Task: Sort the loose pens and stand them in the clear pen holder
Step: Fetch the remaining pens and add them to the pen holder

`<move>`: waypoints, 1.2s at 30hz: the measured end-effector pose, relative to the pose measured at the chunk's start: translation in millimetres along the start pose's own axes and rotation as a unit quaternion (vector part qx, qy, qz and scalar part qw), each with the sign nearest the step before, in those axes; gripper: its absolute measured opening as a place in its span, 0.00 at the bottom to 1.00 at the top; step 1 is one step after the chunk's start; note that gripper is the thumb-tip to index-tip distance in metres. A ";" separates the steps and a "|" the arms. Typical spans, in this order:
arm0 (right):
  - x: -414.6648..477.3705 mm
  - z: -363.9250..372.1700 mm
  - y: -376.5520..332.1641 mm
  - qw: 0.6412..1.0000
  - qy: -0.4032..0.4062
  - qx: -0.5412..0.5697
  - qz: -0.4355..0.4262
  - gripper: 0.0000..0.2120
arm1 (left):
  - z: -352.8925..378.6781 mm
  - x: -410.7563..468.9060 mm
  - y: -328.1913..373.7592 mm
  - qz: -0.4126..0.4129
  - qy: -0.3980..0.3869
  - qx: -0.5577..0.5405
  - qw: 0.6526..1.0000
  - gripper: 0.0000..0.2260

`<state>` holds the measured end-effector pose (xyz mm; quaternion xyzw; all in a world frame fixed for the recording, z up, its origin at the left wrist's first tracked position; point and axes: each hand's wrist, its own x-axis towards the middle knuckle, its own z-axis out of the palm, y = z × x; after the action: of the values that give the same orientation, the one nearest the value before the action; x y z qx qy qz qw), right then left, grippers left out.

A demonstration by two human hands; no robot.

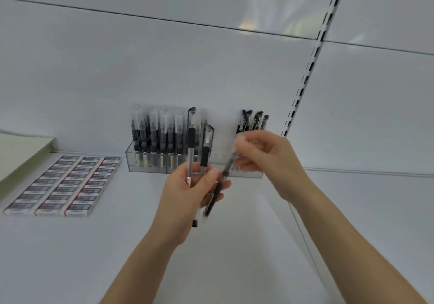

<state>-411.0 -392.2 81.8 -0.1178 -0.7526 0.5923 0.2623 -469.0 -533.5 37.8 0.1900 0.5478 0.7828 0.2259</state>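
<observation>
Black-capped pens [190, 148] upright in left hand [185, 193]

Raised left hand [185, 195] grips pens [190, 153]; right hand [265, 155] just beside pinches angled pen [220, 182].

Loose pens in hand, in front of a part-filled clear pen holder.
Two clear-barrelled pens [190, 153] with black grips and black-clipped caps stand near upright in the left hand [187, 200], caps up. A third, darker pen [217, 189] slants across them, lower end down-left; the right hand [265, 155] pinches its blurred upper end. The clear pen holder [150, 164] sits on the shelf [234, 245]. A dense row of upright capped pens [155, 134] fills its left part, and a few black-clipped pens [253, 120] stand at its right end.
</observation>
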 end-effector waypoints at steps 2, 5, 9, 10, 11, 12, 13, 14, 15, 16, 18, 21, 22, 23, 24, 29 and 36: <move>13.0 -6.7 -5.2 0.997 0.068 0.033 -0.015 0.02 | -9.7 2.5 0.8 0.006 0.048 0.015 0.999 0.03; 38.5 -9.9 -9.9 0.984 0.154 -0.031 -0.080 0.03 | -22.0 2.9 3.5 0.009 0.084 0.047 0.995 0.07; 69.8 6.4 -3.9 0.974 0.157 -0.118 -0.117 0.08 | -29.7 0.6 5.6 0.016 0.090 0.060 0.994 0.12; 75.4 11.2 -1.5 0.972 0.147 -0.136 -0.121 0.09 | -31.0 -0.3 6.5 0.016 0.089 0.059 0.994 0.12; 79.7 15.7 0.7 0.971 0.137 -0.149 -0.125 0.11 | -32.4 -1.5 7.4 0.017 0.089 0.060 0.994 0.11; 83.0 19.7 2.6 0.971 0.127 -0.156 -0.128 0.11 | -34.0 -2.4 8.3 0.017 0.090 0.062 0.994 0.09; 85.7 23.1 3.9 0.972 0.117 -0.157 -0.131 0.12 | -35.8 -3.1 9.1 0.017 0.090 0.064 0.994 0.08; 87.5 26.1 4.6 0.972 0.109 -0.158 -0.134 0.12 | -37.5 -3.5 9.5 0.015 0.091 0.066 0.993 0.08; 88.8 29.1 5.3 0.973 0.103 -0.159 -0.135 0.12 | -39.3 -3.4 9.5 0.013 0.094 0.070 0.993 0.09; 89.8 32.0 6.7 0.972 0.096 -0.166 -0.133 0.12 | -41.0 -3.3 9.2 0.010 0.097 0.071 0.993 0.09; 91.8 38.1 13.1 0.970 0.066 -0.201 -0.118 0.11 | -43.3 -2.9 8.4 0.004 0.105 0.063 0.992 0.07; 89.1 46.5 26.1 0.964 0.006 -0.255 -0.069 0.14 | -43.2 -3.9 8.0 0.004 0.106 0.060 0.992 0.05; 87.1 46.8 27.7 0.967 0.005 -0.250 -0.054 0.15 | -42.8 -4.6 8.0 0.009 0.105 0.059 0.993 0.05; 85.0 45.8 27.3 0.968 0.011 -0.248 -0.043 0.16 | -42.3 -5.1 8.3 0.015 0.104 0.055 0.993 0.04; 81.8 44.1 25.2 0.967 0.022 -0.252 -0.036 0.18 | -42.2 -5.5 8.7 0.022 0.103 0.049 0.993 0.03; 38.4 39.9 8.7 0.994 0.026 -0.107 -0.025 0.10 | -36.9 -7.0 9.3 0.042 0.087 0.041 0.994 0.01; 6.4 35.3 6.4 0.995 -0.072 0.026 0.065 0.04 | -21.5 -7.7 3.4 0.032 0.029 0.085 0.995 0.06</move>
<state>-436.1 -416.7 71.6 -0.1168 -0.7447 0.6344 0.1714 -474.8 -555.5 33.6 0.2037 0.6119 0.7456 0.1677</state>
